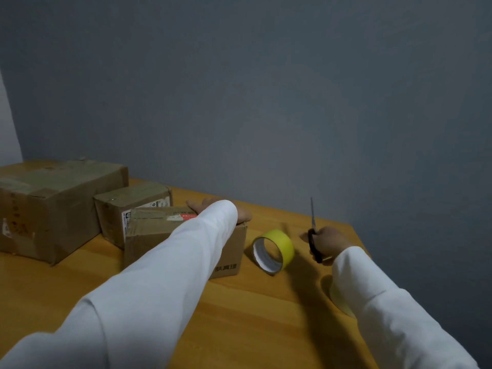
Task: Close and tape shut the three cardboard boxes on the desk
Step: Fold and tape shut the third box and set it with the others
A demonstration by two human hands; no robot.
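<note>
Three cardboard boxes stand on the wooden desk (239,315): a large box (53,203) at the far left, a medium box (133,203) beside it, and a small box (159,238) in front. My left hand (205,205) rests flat on the small box's top at its far right edge, mostly hidden by my white sleeve. A yellow tape roll (278,247) stands on its edge just right of that box. My right hand (328,243) grips black-handled scissors (313,230), blades closed and pointing up, right of the roll.
A grey wall runs behind the desk. The desk's right edge lies close behind my right hand. A pale round object (339,298) sits partly under my right sleeve near that edge.
</note>
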